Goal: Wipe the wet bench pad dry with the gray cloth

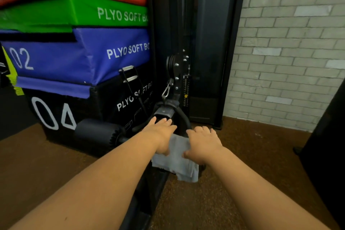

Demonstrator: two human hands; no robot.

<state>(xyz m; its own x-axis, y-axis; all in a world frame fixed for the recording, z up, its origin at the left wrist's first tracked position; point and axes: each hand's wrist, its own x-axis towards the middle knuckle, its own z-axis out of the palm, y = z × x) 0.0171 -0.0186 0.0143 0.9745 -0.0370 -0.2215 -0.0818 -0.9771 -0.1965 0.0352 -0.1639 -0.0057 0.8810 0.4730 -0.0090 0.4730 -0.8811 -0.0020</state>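
The gray cloth lies spread over the far end of the black bench pad, with one corner hanging off the right edge. My left hand presses flat on the cloth's left side, fingers stretched forward. The cloth's right side is under my right hand, fingers spread, thumb on the fabric. Most of the pad is hidden under my forearms and the cloth. I cannot tell wetness on the pad.
Stacked plyo soft boxes, red, green, blue and black, stand at the left. A black foam roller pad sits by the bench. A cable machine with pulley and carabiner stands straight ahead. Brick wall at right, brown carpet floor around.
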